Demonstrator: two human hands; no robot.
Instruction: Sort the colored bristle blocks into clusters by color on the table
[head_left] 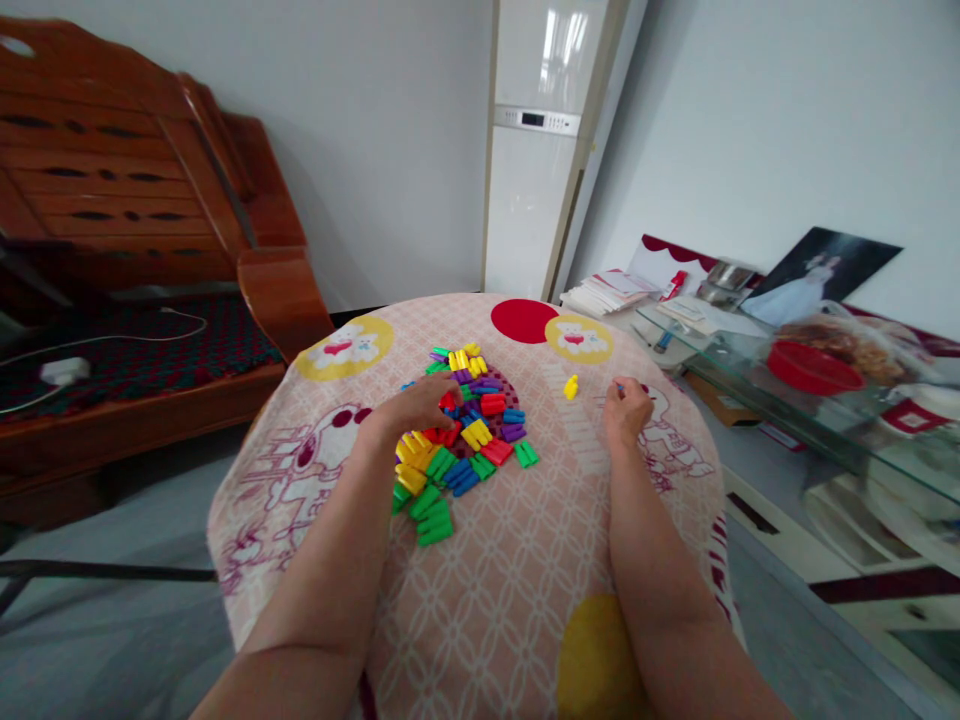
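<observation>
A pile of small plastic toy pieces (476,433) in red, yellow, green, blue and purple lies on the cloth-covered round table. Most look like ridged pieces of two or three joined bars. My left hand (418,405) reaches over the pile's left side, thumb and fingers apart around a red piece (450,402); whether they touch it is unclear. Right of the pile, my right hand (628,408) is closed in a pinch on a small blue piece (620,389), mostly hidden by the fingers. Between the hands, nearer the right one, stands a small yellow piece (571,387).
The patterned tablecloth (517,580) covers the table. To the left is a wooden bench (112,200) with a white charger and cable. A glass-topped cabinet (750,370) at right holds papers, a red bowl and a photo. A tall white air conditioner (532,200) stands behind.
</observation>
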